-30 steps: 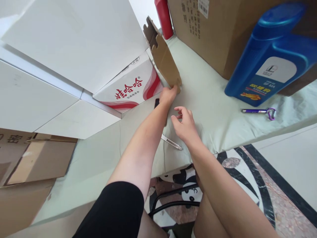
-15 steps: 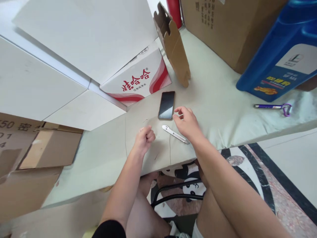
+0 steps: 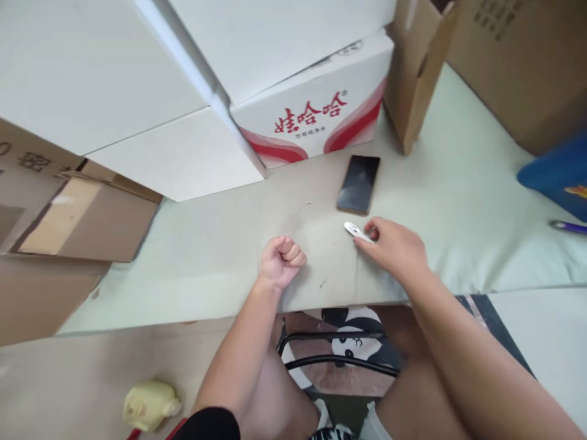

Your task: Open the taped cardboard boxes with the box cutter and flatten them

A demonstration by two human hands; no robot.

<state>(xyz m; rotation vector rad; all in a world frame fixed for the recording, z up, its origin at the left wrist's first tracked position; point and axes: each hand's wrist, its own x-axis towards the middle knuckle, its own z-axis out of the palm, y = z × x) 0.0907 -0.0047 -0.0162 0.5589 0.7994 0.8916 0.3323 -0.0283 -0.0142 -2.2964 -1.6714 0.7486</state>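
The left hand [image 3: 282, 263] is forming a fist, showing nothing in it; the right hand [image 3: 397, 247] is reaching thumb and fingers around a slim white utility knife [image 3: 352, 230] on the pale green worktop [image 3: 206, 263]. I cannot tell whether they are gripping. Handling seems barely begun; no lift is showing. Beyond, a black rectangular phone [image 3: 359, 184] is lying near a tall brown cardboard box [image 3: 415, 79].

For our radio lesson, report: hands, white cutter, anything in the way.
Left hand fisted. Right hand at white cutter, grip unclear. Cutter partly hidden there. Phone just beyond, apparently not blocking.
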